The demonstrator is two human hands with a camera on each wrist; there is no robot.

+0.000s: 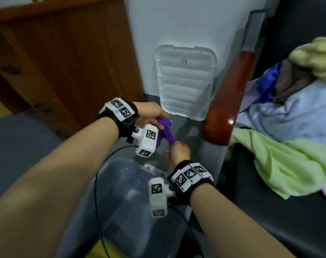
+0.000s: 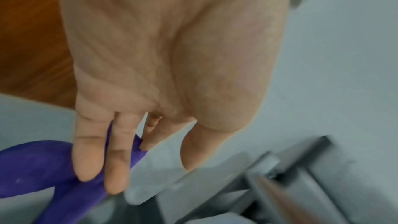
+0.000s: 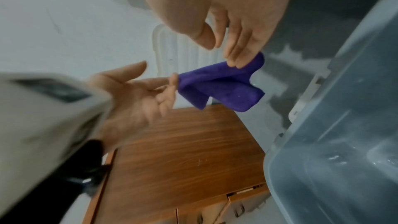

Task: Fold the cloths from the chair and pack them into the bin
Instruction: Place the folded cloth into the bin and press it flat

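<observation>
Cloth (image 1: pixel 166 132): purple, soft, fuzzy, folded small.
Left hand (image 1: pixel 149 113): pinching one end.
Right hand (image 1: pixel 178 151): pinching other end.
Bin (image 1: pixel 119 185): clear, smooth plastic.

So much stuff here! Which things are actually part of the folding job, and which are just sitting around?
Part of the job:
- purple cloth, pinched by the left hand and right hand
- clear plastic bin
- cloths still piled on the chair: green cloth, light blue cloth, yellow cloth

Just lying about:
- white bin lid leaning on the wall
- wooden cabinet
</observation>
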